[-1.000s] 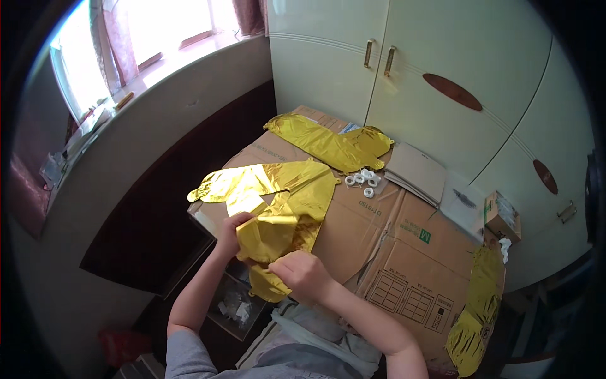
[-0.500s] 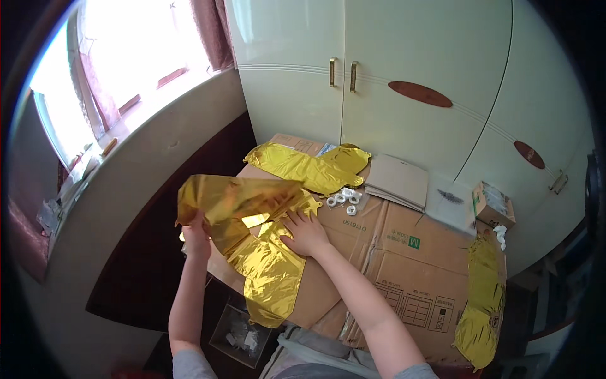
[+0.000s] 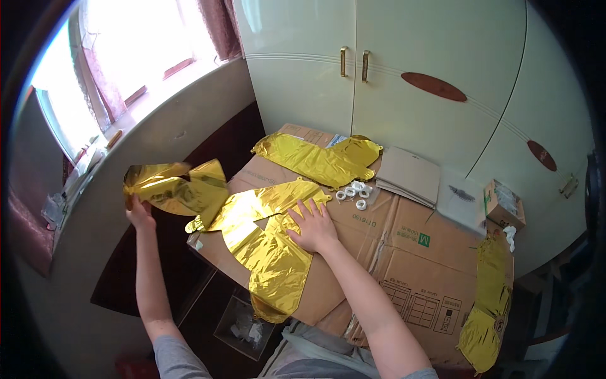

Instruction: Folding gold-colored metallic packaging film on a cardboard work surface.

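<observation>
Gold foil (image 3: pixel 173 189) is already up, pinched by your left hand (image 3: pixel 142 215); your right hand (image 3: pixel 314 230), fingers spread, covers 1 flat foil piece (image 3: pixel 271 260), 1 yellow piece (image 3: pixel 308 159) untouched beyond them.

- Your right hand (image 3: pixel 314 232) rests on the near foil (image 3: pixel 271 260), on the cardboard (image 3: pixel 413 262).
- Your left hand (image 3: pixel 141 216) holds the raised foil (image 3: pixel 183 189), left of it.
- Behind: far foil (image 3: pixel 303 159); small rolls (image 3: pixel 358 186) before its right end, stacked sheets (image 3: pixel 409 177) rightward.
- Far right: side foil (image 3: pixel 492 284) before a box (image 3: pixel 502 211).
</observation>
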Demonstrator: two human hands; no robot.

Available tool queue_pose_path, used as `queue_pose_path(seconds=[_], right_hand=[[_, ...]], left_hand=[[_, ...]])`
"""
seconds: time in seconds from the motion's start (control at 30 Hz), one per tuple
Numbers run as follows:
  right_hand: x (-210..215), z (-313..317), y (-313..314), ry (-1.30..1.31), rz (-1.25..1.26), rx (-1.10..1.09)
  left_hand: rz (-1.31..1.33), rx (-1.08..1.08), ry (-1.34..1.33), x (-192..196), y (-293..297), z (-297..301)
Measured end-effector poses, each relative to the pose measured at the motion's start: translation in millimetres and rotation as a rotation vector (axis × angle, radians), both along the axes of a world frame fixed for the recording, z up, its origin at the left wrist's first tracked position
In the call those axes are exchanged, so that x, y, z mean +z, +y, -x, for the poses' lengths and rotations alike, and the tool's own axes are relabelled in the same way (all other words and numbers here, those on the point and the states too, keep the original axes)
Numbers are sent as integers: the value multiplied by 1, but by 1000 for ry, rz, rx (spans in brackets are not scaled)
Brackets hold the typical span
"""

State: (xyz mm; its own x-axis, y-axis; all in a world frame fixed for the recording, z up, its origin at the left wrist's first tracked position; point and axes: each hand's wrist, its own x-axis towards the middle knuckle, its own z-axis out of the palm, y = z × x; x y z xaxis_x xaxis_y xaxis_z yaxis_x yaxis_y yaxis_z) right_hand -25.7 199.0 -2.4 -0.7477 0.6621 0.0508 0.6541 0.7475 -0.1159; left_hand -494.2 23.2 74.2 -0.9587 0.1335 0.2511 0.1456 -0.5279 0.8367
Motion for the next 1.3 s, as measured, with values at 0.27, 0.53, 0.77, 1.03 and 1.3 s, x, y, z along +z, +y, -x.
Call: queue_pose_path(seconds=[0.27,0.53,0.77,1.03,1.3], right_hand=[[4,10,-9,37,32,26],[1,4,-6,111,14,-11],[-6,-33,-19,960,895,43],[43,-195,-57,1430,1778,151],[36,-324,-98,1046,1294,-353]], left_hand=[[-15,530,88,88,-116,176],[66,362,252,144,-143,119],[514,-67,1070,100,-45,-206],[535,-799,1828,30,-17,-469],[419,-1196,1989,-37,-22,-574]])
